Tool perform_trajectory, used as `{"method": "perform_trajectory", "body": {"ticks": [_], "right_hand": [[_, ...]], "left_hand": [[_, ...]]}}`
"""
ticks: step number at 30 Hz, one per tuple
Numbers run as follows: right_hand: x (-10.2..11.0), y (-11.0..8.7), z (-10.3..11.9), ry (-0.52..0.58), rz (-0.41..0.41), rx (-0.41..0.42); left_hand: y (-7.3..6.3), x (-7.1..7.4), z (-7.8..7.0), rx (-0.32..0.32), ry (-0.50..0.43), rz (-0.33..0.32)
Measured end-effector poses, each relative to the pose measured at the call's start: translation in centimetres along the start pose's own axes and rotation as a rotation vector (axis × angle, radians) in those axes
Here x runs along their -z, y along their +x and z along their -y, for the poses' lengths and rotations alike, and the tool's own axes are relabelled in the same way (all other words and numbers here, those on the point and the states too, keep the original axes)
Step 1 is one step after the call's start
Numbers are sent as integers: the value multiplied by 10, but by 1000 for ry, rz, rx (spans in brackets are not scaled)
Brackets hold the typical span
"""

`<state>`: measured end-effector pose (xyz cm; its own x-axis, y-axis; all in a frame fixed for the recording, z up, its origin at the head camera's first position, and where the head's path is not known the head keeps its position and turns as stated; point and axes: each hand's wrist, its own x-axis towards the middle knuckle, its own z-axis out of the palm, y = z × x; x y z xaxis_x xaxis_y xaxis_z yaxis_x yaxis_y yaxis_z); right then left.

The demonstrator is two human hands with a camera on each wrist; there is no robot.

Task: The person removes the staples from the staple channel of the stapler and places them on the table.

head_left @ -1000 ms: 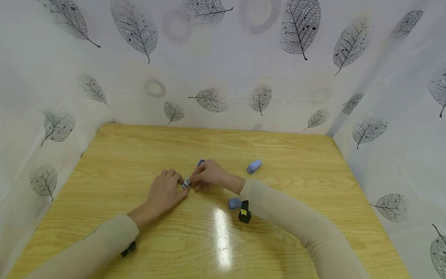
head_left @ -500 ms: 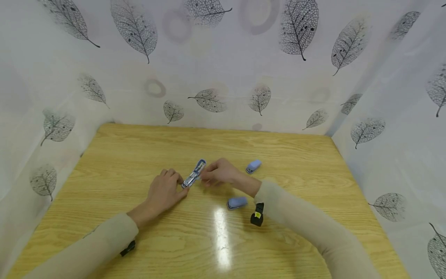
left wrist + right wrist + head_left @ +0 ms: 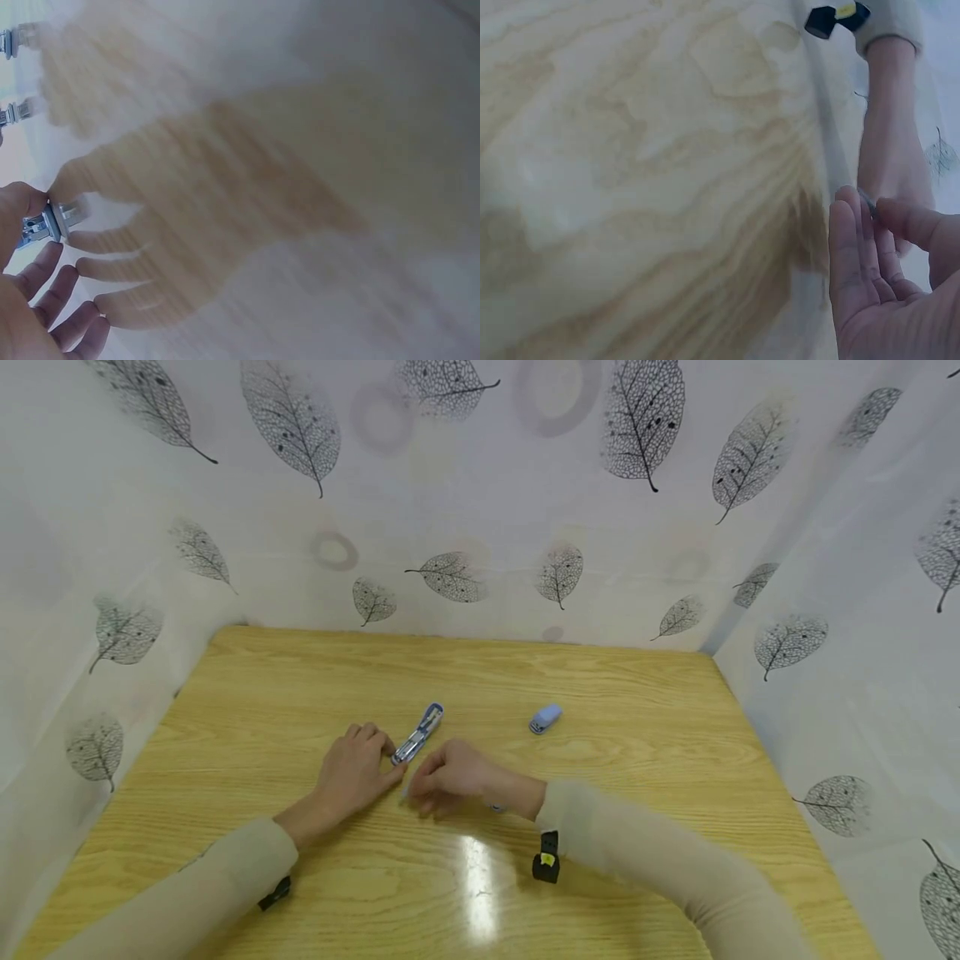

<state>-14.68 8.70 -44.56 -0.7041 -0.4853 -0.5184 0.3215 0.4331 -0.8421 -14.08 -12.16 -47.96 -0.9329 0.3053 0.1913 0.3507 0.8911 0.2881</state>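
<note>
My left hand [image 3: 352,777] holds the near end of an opened blue mini stapler [image 3: 417,735] between thumb and index finger, its metal channel showing. In the left wrist view the thumb and index finger stand on either side of the stapler's end [image 3: 52,223]. To the right of that end, my right hand [image 3: 456,777] is over the table. Between its thumb and fingertips it pinches a small thin grey strip [image 3: 867,202], perhaps staples. A second blue stapler [image 3: 496,807] is mostly hidden under the right wrist. A third, closed stapler [image 3: 546,718] lies further back at the right.
The glossy wooden table [image 3: 337,668] reflects a bright light near its front. A white curtain with leaf prints [image 3: 480,493] surrounds the back and sides. Each wrist wears a black camera band.
The right hand moved right, away from the opened stapler, then came back left and nearer with the strip. Its wrist now covers most of the second stapler. The left hand stayed put.
</note>
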Motion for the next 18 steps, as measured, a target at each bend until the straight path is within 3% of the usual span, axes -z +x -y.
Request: {"method": "perform_trajectory", "body": {"ticks": [8, 18], "right_hand": [[-23, 2, -5, 32, 19, -37], [-30, 3, -8, 32, 13, -35]], "left_hand": [[0, 0, 1, 8, -3, 16], [0, 2, -1, 11, -10, 23]]}}
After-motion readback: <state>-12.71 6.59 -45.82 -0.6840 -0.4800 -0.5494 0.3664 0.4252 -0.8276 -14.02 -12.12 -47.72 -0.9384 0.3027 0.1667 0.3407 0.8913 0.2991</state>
